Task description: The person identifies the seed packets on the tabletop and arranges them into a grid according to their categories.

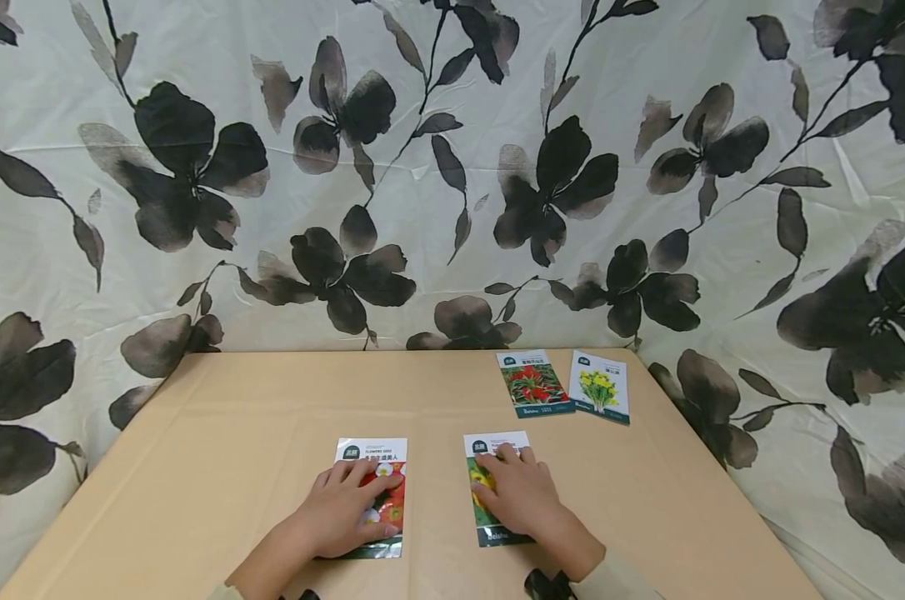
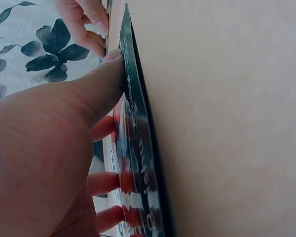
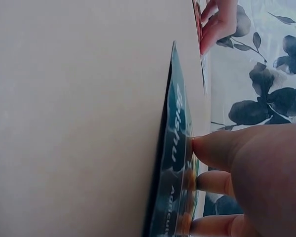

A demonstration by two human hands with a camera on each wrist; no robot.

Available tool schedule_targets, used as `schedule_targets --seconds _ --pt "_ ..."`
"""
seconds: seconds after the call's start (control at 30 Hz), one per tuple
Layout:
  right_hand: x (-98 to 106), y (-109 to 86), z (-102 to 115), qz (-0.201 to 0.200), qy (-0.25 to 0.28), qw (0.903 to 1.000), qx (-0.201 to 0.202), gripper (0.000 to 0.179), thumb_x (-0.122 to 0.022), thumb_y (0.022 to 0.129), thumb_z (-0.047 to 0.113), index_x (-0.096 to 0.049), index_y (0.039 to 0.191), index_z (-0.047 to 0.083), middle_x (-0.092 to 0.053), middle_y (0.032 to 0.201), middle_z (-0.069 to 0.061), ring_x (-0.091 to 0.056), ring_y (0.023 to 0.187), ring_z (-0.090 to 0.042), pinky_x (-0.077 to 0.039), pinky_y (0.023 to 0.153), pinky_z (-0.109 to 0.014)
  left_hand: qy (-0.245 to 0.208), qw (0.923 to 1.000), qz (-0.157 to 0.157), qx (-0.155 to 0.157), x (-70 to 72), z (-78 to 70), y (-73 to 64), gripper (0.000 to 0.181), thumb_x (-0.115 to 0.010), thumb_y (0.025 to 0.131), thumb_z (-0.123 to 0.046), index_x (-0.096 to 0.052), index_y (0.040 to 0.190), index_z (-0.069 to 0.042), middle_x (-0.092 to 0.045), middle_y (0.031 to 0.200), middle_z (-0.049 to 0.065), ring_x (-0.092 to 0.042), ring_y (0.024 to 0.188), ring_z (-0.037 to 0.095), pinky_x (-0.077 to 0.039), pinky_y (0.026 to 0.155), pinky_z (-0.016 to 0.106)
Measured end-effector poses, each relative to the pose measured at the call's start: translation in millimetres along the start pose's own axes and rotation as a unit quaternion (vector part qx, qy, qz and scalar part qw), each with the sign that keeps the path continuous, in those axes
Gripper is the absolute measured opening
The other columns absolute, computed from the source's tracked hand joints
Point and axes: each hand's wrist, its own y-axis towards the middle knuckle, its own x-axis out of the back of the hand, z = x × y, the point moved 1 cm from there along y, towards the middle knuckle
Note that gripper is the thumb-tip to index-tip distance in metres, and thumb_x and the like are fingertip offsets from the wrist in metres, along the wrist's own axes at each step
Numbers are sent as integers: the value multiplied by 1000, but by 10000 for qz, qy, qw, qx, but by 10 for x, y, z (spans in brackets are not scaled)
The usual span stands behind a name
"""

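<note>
A seed packet with red and white flowers (image 1: 393,502) lies flat on the table at left of centre. On it rests my left hand (image 1: 340,508), its fingertips and thumb touching the printed face. To the right lies a seed packet with yellow flowers and green leaves (image 1: 490,532), partly covered by my right hand (image 1: 523,497). The right fingers and thumb press down on its front. In the left wrist view the dark lower edge of the left packet (image 2: 138,133) shows beside the thumb. The right wrist view shows the right packet's teal bottom band (image 3: 171,153) under the fingertips.
Near the table's back right corner lie a seed packet with red flowers (image 1: 532,385) and one with yellow flowers (image 1: 599,387), their edges meeting. The tan table (image 1: 272,417) ends at a white floral cloth (image 1: 437,200) behind it. A dark wrist strap (image 1: 548,585) shows at the right wrist.
</note>
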Motion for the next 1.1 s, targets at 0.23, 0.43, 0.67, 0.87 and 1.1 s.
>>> schedule_targets --seconds 0.23,0.43,0.67,0.87,1.1 --pt "-7 7 47 -16 -34 10000 -11 49 -57 86 56 -57 129 32 -53 124 -4 -44 102 -28 -35 66 -39 -28 10000 34 -4 2 2 3 68 -56 77 -69 -46 137 -38 -41 141 9 -34 126 36 -28 97 62" --pt "-13 14 93 -23 -95 10000 -10 49 -57 86 56 -57 129 32 -53 122 -4 -44 98 -26 -35 66 -38 -16 10000 39 -3 22 -17 -3 68 -57 78 -68 -46 137 -37 -41 141 9 -35 126 37 -28 98 62" --pt "-4 12 127 -88 -135 9999 7 49 -57 86 56 -57 128 31 -53 122 -5 -44 97 -25 -36 65 -38 27 10000 24 31 30 -20 -6 67 -58 78 -67 -47 136 -37 -42 140 9 -35 126 36 -29 98 61" --pt "-14 9 94 -52 -103 9999 129 51 -56 86 57 -56 130 32 -52 126 -6 -43 99 -26 -36 66 -39 -17 10000 -17 -13 24 -14 -10 66 -60 78 -65 -47 137 -36 -42 140 9 -35 126 36 -29 97 61" --pt "43 -23 4 237 131 9984 497 56 -55 86 58 -51 136 32 -47 135 -9 -42 105 -28 -37 71 -40 -49 10000 2 4 27 -20 -10 66 -59 78 -66 -47 137 -37 -42 141 10 -35 126 36 -29 97 61"
